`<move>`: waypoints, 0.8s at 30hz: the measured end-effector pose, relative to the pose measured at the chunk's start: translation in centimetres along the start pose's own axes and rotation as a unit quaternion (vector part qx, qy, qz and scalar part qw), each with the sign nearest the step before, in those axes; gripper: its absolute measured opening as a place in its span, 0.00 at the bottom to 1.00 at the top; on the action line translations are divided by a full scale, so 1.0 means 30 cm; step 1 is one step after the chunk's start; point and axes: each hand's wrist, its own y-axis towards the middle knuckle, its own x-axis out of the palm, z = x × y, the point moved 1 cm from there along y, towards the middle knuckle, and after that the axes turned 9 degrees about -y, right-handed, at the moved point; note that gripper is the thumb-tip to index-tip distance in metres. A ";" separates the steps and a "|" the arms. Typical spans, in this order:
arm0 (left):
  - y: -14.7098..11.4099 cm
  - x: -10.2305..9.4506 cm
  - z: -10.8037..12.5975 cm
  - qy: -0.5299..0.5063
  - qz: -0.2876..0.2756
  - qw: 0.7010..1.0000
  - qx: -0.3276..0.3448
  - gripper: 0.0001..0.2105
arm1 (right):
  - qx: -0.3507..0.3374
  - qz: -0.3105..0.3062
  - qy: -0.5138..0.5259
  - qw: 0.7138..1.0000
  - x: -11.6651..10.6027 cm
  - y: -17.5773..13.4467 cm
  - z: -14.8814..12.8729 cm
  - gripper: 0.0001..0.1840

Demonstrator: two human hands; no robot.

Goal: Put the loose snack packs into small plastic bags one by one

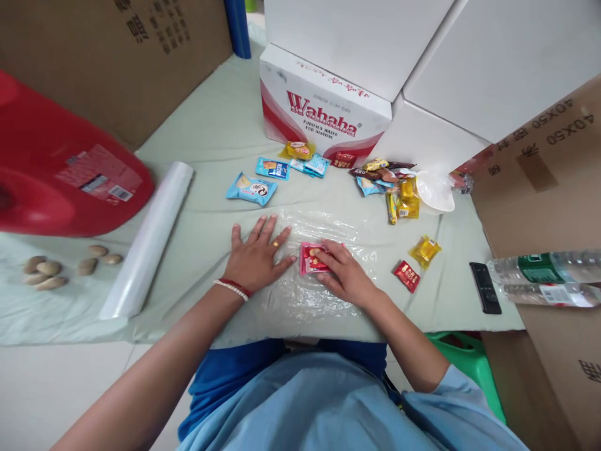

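Note:
A clear plastic sheet [300, 307] lies spread and wrinkled on the cloth-covered table in front of me. My left hand [256, 260] rests flat near its left part, fingers spread, holding nothing. On the sheet sits a red and pink snack packet [308, 259]. My right hand [346, 272] grips it from the right, fingers over its top and thumb along the near side, hiding its right part. Left of my left hand lies a long roll of clear plastic film [148, 241].
Blue packets [252, 189] and a yellow packet [297, 150] lie before the Wahaha box [323, 106]. Snacks [382, 172] heap beside a white bowl [436, 191]. A red packet [406, 276], remote [485, 288] and bottles [544, 268] are right; stones [49, 268] and red jug [70, 163] left.

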 end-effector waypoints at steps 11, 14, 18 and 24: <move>-0.194 0.017 0.003 -0.057 0.050 0.961 0.267 0.15 | 0.068 -0.031 0.017 0.997 -0.135 -0.341 -0.023 0.30; -0.245 0.004 -0.027 -0.097 0.022 0.968 0.230 0.12 | 0.060 -0.045 0.012 0.997 -0.098 -0.421 -0.042 0.34; -0.307 -0.027 -0.055 -0.141 -0.045 0.962 0.229 0.26 | 0.081 0.040 0.026 0.996 -0.083 -0.448 -0.055 0.18; -0.326 -0.035 -0.071 -0.161 -0.089 0.960 0.212 0.19 | 0.126 0.029 0.123 0.984 -0.156 -0.363 -0.031 0.10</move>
